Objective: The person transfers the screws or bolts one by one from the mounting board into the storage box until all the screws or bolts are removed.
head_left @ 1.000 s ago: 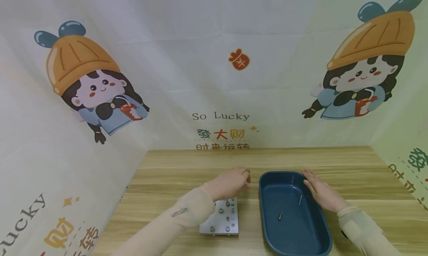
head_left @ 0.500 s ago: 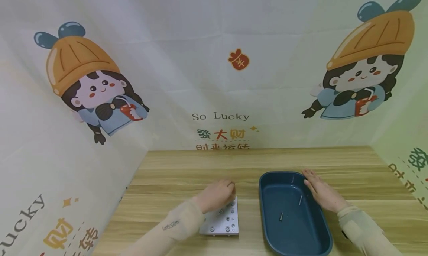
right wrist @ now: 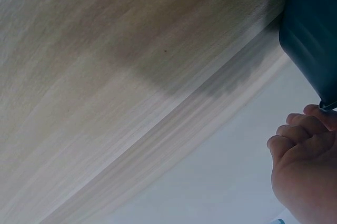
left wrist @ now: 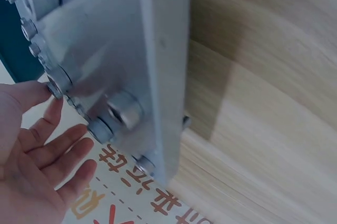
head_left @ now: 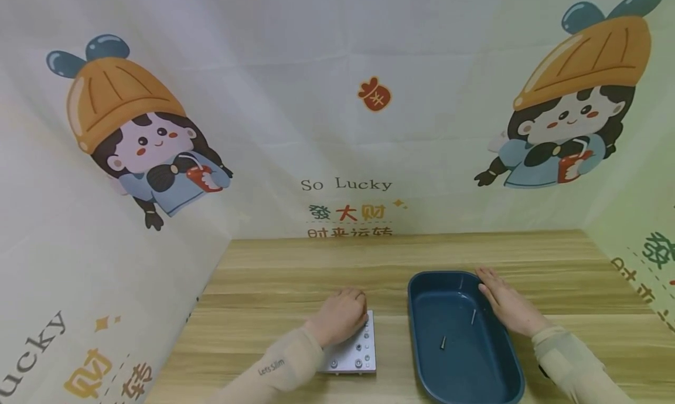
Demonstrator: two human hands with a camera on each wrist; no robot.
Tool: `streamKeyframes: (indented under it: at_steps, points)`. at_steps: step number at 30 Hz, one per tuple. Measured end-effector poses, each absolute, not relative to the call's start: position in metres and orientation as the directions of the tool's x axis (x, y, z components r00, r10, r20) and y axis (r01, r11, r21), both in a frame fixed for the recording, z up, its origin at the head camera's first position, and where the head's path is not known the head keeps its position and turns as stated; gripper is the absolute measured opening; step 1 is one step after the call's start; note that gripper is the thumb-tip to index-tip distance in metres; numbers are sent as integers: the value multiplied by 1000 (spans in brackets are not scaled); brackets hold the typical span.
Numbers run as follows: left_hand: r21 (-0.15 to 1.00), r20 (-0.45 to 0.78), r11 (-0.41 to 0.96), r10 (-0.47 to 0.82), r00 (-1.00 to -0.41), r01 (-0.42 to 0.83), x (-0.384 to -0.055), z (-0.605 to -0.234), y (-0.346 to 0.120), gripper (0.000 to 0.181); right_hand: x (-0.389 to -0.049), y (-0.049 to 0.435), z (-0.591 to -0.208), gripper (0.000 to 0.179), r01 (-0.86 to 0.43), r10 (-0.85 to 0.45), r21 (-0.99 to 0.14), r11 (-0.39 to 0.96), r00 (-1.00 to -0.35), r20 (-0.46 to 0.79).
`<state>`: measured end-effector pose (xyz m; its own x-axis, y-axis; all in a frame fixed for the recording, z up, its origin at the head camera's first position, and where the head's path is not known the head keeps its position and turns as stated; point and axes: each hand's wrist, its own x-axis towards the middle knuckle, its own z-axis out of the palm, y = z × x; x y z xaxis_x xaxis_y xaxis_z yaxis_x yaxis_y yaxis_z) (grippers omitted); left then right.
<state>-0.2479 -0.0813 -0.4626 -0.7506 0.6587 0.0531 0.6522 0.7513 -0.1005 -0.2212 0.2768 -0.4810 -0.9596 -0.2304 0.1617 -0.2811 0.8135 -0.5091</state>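
A silver metal plate with socket-head screws standing in it lies on the table. My left hand is over its far part, hiding some of the screws. In the left wrist view, thumb and index finger pinch the head of a small screw at the plate's face, while the other fingers spread loosely beside it. To the right stands a dark blue oblong tray. My right hand rests on the tray's far right rim, fingers extended along it, holding nothing else.
Inside the tray lie a dark screw and a thinner, lighter screw. The wood-grain table ends at a printed cloth backdrop behind and at both sides.
My left hand has come left and nearer from beside the tray to the plate, its fingertips now down at the plate's far part. The right hand has stayed on the tray rim.
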Motion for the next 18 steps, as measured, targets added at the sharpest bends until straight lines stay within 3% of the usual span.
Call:
streamKeyframes:
  at_steps: [6,18]
  points:
    - [-197,103,743,664,-740,640,-244,-462,-77,31,-222,278,-480,50,-277,-231,-525,805,-961,152]
    - [-255,143,713,695,-704,653,-243,-466,-79,34,-220,278,-479,51,-276,-241,-536,798,-961,136]
